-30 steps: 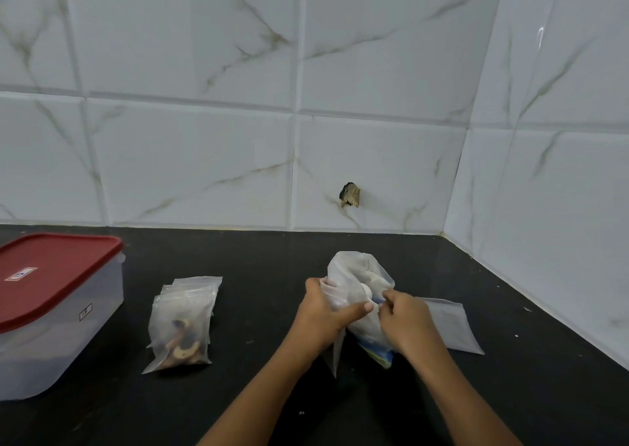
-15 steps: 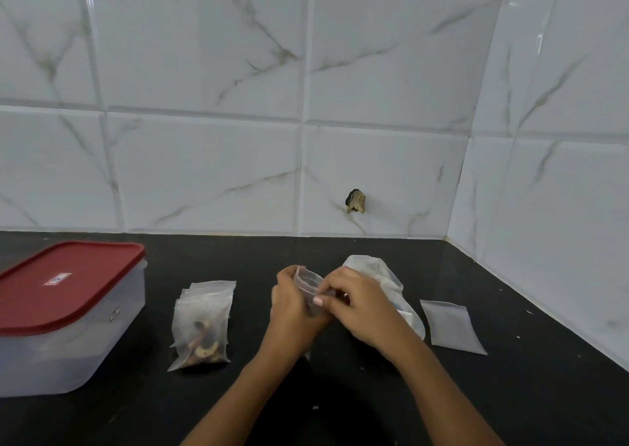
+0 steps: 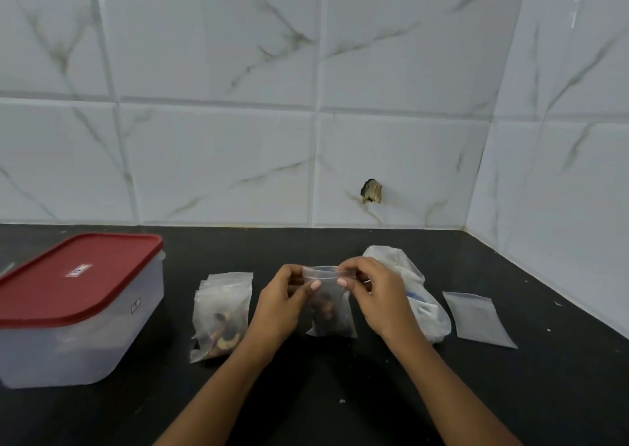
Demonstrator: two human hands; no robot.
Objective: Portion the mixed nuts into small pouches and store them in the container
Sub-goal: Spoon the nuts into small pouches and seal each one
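Your hands have left the big bag and opened out along the top edge of a small pouch (image 3: 329, 313), which now hangs flat between them instead of being bunched at its mouth.

Your left hand (image 3: 282, 304) pinches the strip at the pouch's top left corner, thumb in front and fingers curled behind. Your right hand (image 3: 377, 296) pinches the top right corner the same way. Each grip is closed to a narrow pinch on the pouch and holds nothing else. The pouch is upright just above the surface (image 3: 340, 394), with a dark clump of nuts settled in its lower half.

From the pouch, a stack of filled pouches (image 3: 221, 313) lies at 9 o'clock, and the container (image 3: 102, 343) stands farther out the same way with its red lid (image 3: 68, 275) on. The big bag (image 3: 417, 292) slumps at 3 o'clock, just behind your right hand, and an empty pouch (image 3: 478, 318) lies flat beyond it.

You look to be at the sealing step for this portion. Whether the strip is already pressed shut cannot be told from here. The next move probably calls for running thumb and finger along the strip from one corner to the other, keeping the pouch upright so no nuts ride into the seal. Then lay it on the stack at 9 o'clock. The lid must come off before anything is stored.
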